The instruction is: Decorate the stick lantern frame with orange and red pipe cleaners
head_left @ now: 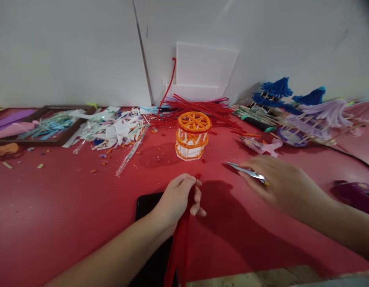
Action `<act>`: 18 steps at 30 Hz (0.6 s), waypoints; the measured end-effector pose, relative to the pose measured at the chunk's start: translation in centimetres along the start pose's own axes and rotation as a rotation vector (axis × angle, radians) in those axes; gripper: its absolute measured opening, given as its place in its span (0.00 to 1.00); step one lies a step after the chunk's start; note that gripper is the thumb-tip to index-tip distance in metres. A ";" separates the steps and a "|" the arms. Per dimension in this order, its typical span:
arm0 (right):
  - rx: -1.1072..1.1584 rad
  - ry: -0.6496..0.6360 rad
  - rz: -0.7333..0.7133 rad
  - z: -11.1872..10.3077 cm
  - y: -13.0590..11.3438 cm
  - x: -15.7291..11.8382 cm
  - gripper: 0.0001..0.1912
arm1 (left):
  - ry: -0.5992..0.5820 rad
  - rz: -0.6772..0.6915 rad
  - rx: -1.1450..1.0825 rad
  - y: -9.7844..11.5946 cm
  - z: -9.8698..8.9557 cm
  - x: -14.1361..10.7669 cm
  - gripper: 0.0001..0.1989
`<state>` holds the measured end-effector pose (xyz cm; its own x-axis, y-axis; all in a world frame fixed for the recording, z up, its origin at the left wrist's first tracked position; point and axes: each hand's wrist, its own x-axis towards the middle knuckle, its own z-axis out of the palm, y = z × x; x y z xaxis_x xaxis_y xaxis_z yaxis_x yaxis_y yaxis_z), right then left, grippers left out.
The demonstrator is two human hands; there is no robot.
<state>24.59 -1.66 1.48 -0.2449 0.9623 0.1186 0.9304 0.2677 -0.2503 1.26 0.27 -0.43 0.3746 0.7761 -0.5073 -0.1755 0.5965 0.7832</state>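
My left hand (175,197) is closed on a bundle of long red pipe cleaners (177,249), which runs down past my wrist toward the front edge. A bit of red (198,175) sticks out at its fingertips. To the right, my right hand (281,179) grips small silver scissors (249,172) with a touch of yellow, tips pointing left; most of their handle is hidden. Beyond both hands an orange and white round tiered model (194,122) stands upright on the red table (82,223), with a spoked top and pale sticks between its tiers.
Many red pipe cleaners (199,107) lie behind the model, before white boards (205,65). Blue (277,87) and lilac (324,109) roofed models stand back right. Scraps (121,129) and a brown frame (67,133) sit left. Under my left arm is a black flat object (147,203).
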 end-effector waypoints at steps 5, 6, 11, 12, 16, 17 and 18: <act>0.332 -0.038 0.254 0.3 -2.4 5.0 0.29 | -0.035 0.005 -0.020 -0.2 -0.2 0.0 0.11; 0.398 -0.160 0.238 0.1 -2.8 5.6 0.27 | -0.042 0.005 -0.028 -0.2 -0.2 0.0 0.11; 0.557 0.228 0.074 -1.8 -4.0 7.2 0.21 | -0.066 0.006 -0.067 -0.5 -0.5 0.2 0.10; 0.556 0.352 0.025 -2.0 -3.9 7.5 0.19 | -0.067 0.006 -0.071 -0.5 -0.5 0.3 0.11; 0.928 0.327 -0.176 -1.9 -2.7 8.6 0.13 | -0.060 0.003 -0.070 -0.5 -0.5 0.4 0.11; 1.072 0.259 -0.175 -1.8 -2.3 8.8 0.13 | -0.054 0.001 -0.071 -0.5 -0.5 0.4 0.11; 1.176 0.208 -0.154 -1.7 -1.9 8.9 0.13 | -0.049 0.001 -0.073 -0.5 -0.5 0.4 0.11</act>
<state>21.05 6.34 4.62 -0.1823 0.9190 0.3496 0.0505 0.3638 -0.9301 1.05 0.40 -1.21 0.4181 0.7670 -0.4867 -0.2412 0.6103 0.7546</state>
